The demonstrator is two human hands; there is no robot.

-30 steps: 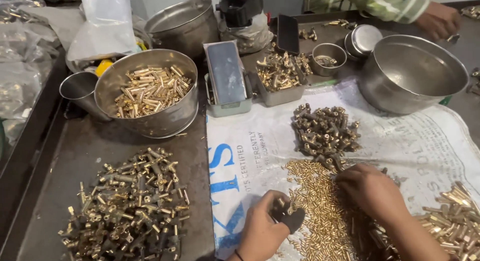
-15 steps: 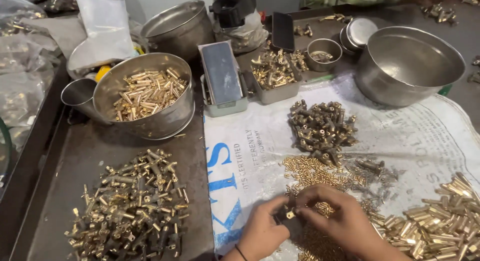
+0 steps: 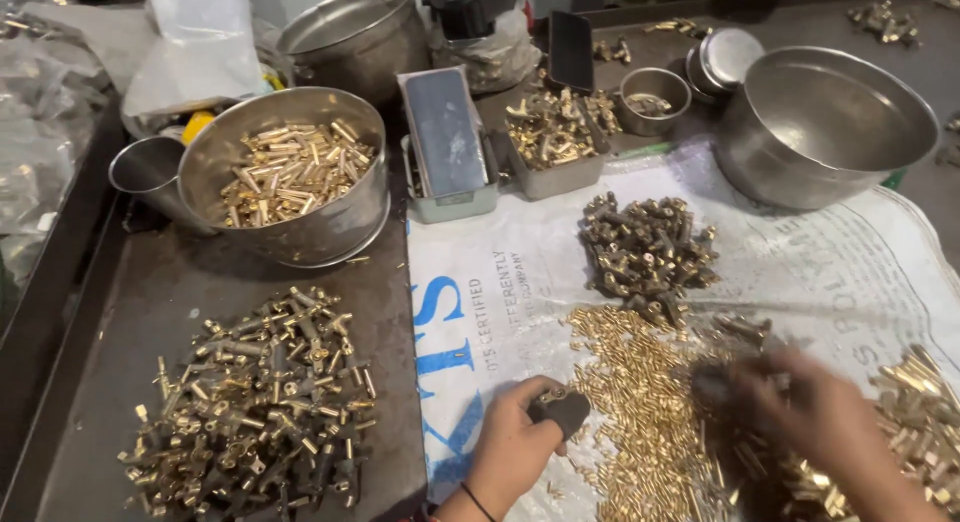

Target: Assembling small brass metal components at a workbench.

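My left hand (image 3: 510, 444) is closed around a small dark fitting (image 3: 562, 410) with a brass tip, held just above the white printed sack (image 3: 500, 282). My right hand (image 3: 820, 422) is motion-blurred over the spread of small brass pins (image 3: 640, 402), near a scatter of dark brass parts (image 3: 745, 330); whether it holds anything is unclear. A mound of dark assembled fittings (image 3: 645, 247) lies farther up the sack. Larger brass pieces (image 3: 925, 412) lie at the right edge.
A heap of assembled brass fittings (image 3: 255, 397) sits on the dark tray at left. A steel bowl of brass tubes (image 3: 295, 172) stands behind it, with an empty steel bowl (image 3: 825, 117), a small tray of parts (image 3: 555, 137), a grey box (image 3: 445, 132) and a pot (image 3: 350, 37).
My right hand has left my left hand and swung right over the brass pins. My left hand keeps the dark fitting. The other person's hand at the top is gone from view.
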